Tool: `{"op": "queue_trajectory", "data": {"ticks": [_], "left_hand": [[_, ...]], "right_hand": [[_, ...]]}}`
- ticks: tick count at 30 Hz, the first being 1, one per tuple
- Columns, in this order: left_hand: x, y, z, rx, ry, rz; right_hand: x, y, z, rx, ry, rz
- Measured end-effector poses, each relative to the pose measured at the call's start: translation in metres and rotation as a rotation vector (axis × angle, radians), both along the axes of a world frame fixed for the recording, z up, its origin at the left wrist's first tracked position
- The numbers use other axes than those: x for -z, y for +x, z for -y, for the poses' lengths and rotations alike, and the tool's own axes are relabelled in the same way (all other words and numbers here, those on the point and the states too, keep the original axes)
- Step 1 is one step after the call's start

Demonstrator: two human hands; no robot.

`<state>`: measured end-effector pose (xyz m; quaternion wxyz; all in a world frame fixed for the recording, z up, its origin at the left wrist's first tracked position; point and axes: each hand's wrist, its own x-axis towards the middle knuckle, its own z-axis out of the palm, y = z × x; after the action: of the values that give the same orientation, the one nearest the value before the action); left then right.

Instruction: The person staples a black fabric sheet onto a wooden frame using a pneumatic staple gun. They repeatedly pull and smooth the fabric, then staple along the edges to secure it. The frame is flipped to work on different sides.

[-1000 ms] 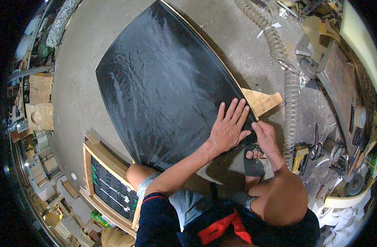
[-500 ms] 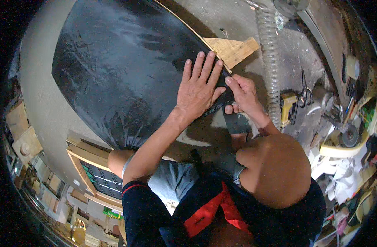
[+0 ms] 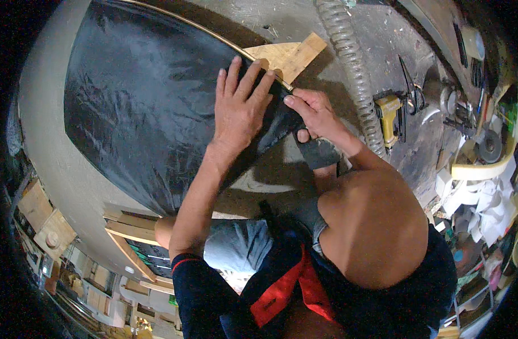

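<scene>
From left to right, one wooden frame (image 3: pixel 135 229) is seen well apart from the left fingers, below and to their left. One panel covered in black sheeting (image 3: pixel 140 90) is found beneath the left fingers and stretches out to their left. One left hand (image 3: pixel 239 116) is laid flat on it, its four fingers slightly spread, their tips set by the panel's pale edge. Since half a second ago, the thumb has been drawn in and the gap to the right fingers widened, by which the work is judged to be kept at the same corner, only the left hand's pressure being placed anew. Just beyond the left fingertips, one wooden brace (image 3: pixel 299 59) is seen. By one right hand (image 3: pixel 315 110), the corner appears pinched between thumb and fingers; what is gripped underneath cannot be told. One sandalled foot (image 3: pixel 320 153) is set just below those fingers. Farther right of them, one ribbed hose (image 3: pixel 352 65), one yellow tool (image 3: pixel 389 116) and one pair of scissors (image 3: pixel 418 99) are counted.
</scene>
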<state>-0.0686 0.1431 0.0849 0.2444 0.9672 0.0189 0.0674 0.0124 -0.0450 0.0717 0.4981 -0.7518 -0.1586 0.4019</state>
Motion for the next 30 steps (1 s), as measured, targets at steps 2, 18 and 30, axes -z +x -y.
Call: {"op": "queue_trajectory", "data": {"ticks": [2, 18, 30], "left_hand": [[0.001, 0.012, -0.010, 0.097, 0.000, 0.010], [-0.023, 0.069, -0.038, 0.554, -0.272, -0.242], [-0.070, 0.088, -0.061, 0.570, -0.691, -0.775]], "right_hand": [[-0.003, 0.000, 0.003, 0.003, -0.019, -0.098], [-0.026, 0.007, 0.005, -0.105, 0.030, -0.012], [-0.036, 0.003, 0.013, -0.097, 0.025, 0.050]]}}
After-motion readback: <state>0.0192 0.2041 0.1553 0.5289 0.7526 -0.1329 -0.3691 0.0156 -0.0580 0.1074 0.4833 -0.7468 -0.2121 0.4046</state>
